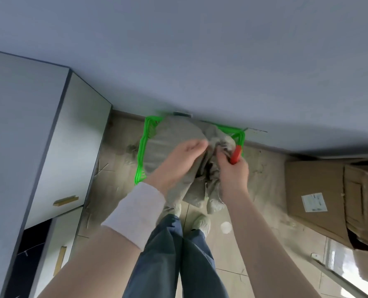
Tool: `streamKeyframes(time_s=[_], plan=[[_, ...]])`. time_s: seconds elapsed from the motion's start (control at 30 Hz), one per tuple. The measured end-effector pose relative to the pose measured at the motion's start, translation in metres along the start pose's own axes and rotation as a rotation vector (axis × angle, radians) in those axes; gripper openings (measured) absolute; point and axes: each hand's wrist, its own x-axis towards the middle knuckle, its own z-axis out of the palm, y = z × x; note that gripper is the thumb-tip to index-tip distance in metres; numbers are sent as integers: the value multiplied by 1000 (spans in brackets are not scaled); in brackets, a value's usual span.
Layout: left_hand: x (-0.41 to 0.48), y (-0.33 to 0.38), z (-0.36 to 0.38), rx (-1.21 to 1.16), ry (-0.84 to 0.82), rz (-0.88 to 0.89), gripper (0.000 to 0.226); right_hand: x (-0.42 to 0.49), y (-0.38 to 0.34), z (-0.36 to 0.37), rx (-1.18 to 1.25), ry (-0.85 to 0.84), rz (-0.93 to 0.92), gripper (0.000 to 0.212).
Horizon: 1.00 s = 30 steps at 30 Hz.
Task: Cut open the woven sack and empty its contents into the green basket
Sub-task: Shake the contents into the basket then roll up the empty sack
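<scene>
A dusty grey woven sack [170, 145] lies across the green basket [141, 155], which stands on the floor against the wall. The sack covers most of the basket, so only the left rim and far right corner show. My left hand [178, 160] rests on the sack's top with curled fingers gripping the bunched fabric near its gathered mouth [219, 143]. My right hand [234, 171] holds a red-handled cutter [236, 154] right at that bunched mouth. The blade is hidden in the folds.
White cabinets [56, 147] with gold handles stand on the left. A large cardboard box [321, 196] sits on the right. The tiled floor around the basket is dusty, and my feet [200, 222] stand just behind the sack.
</scene>
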Motion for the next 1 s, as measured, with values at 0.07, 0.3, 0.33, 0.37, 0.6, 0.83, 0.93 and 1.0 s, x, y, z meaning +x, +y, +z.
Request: streamKeyframes(time_s=[0.07, 0.3, 0.33, 0.37, 0.6, 0.83, 0.93, 1.0], plan=[[-3, -15, -28, -202, 309, 68, 32, 11, 2, -7, 132, 106, 84, 24], [62, -114, -63, -116, 1251, -81, 50, 25, 34, 4, 287, -56, 117, 20], [72, -111, -47, -197, 1206, -29, 49, 27, 39, 6, 296, -69, 120, 22], [78, -106, -31, -219, 1104, 9, 51, 27, 42, 6, 318, -54, 134, 26], [74, -114, 27, -96, -88, -286, 73, 29, 44, 9, 326, -45, 255, 17], [-2, -71, 28, 436, -4, 169, 80, 14, 1, 6, 135, 5, 220, 25], [-27, -78, 18, 651, 144, -41, 49, -7, -26, -13, 156, -16, 177, 41], [-38, -58, 8, 501, 216, 53, 19, -22, -39, -34, 215, -52, 108, 22]])
